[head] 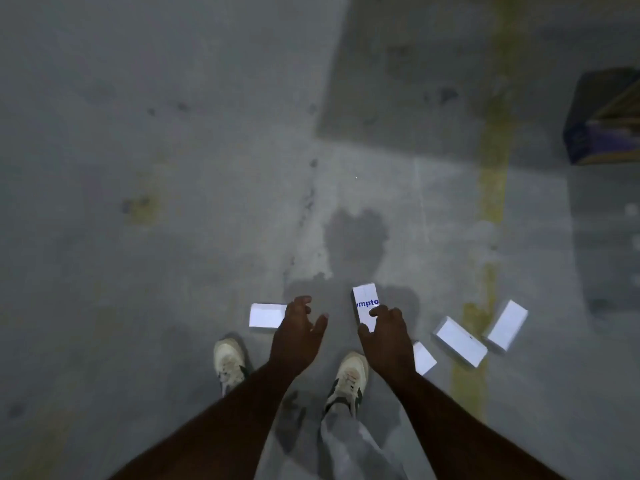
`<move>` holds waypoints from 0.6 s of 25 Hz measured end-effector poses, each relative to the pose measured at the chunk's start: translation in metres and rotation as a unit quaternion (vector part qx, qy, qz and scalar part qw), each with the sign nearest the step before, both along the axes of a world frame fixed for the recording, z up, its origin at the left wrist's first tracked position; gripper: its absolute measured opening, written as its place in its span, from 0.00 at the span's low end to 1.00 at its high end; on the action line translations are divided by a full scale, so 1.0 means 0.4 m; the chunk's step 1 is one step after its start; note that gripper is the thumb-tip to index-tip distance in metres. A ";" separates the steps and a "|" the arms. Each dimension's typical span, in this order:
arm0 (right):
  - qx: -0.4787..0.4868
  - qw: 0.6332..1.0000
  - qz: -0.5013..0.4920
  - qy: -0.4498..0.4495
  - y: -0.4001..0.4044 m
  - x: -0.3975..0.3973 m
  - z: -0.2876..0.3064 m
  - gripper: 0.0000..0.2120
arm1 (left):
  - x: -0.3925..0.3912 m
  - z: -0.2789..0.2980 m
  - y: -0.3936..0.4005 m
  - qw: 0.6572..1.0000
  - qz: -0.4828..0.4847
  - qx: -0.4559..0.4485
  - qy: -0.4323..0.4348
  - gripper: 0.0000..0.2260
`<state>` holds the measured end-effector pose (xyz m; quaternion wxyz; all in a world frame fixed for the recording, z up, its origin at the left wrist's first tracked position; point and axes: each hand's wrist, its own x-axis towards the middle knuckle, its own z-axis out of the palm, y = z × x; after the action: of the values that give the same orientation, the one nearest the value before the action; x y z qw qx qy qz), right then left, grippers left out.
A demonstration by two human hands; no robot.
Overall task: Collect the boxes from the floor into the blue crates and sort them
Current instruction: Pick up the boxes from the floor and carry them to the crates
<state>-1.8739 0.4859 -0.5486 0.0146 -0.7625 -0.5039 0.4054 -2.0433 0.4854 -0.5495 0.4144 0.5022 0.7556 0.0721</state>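
Observation:
Several small white boxes lie on the grey concrete floor near my feet. My right hand (386, 336) grips one white box with blue lettering (364, 299) between thumb and fingers. My left hand (298, 329) hangs open with fingers spread, its knuckles overlapping the right end of a plain white box (265, 315) on the floor; contact is unclear. To the right lie a small box (424, 357) partly behind my right wrist, a longer box (460, 341) and another box (507, 325). No blue crate shows in full.
A dark blue and tan carton (604, 116) stands at the right edge, cut off by the frame. A worn yellow line (493, 188) runs down the floor. My two white shoes (230, 362) stand below my hands. A dark stain marks the floor ahead.

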 end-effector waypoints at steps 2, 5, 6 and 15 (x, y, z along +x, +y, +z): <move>0.001 1.000 -0.024 -0.005 0.031 0.021 -0.184 0.17 | 0.045 -0.189 0.031 1.000 -0.018 -0.011 -0.009 0.21; 0.003 0.998 -0.064 -0.012 0.069 0.026 -0.396 0.18 | 0.071 -0.402 0.059 0.998 -0.055 -0.029 0.005 0.22; 0.009 0.997 -0.069 -0.016 0.076 0.024 -0.477 0.19 | 0.077 -0.483 0.059 0.998 -0.056 -0.026 0.003 0.22; -0.031 0.991 -0.044 -0.125 0.077 0.011 -1.024 0.42 | 0.057 -0.949 0.005 0.991 -0.001 -0.125 -0.043 0.21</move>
<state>-1.8696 0.5167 -0.9580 -0.0550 -0.8287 -0.4551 0.3213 -2.0206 0.4875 -0.9293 0.5059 0.4439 0.7396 -0.0024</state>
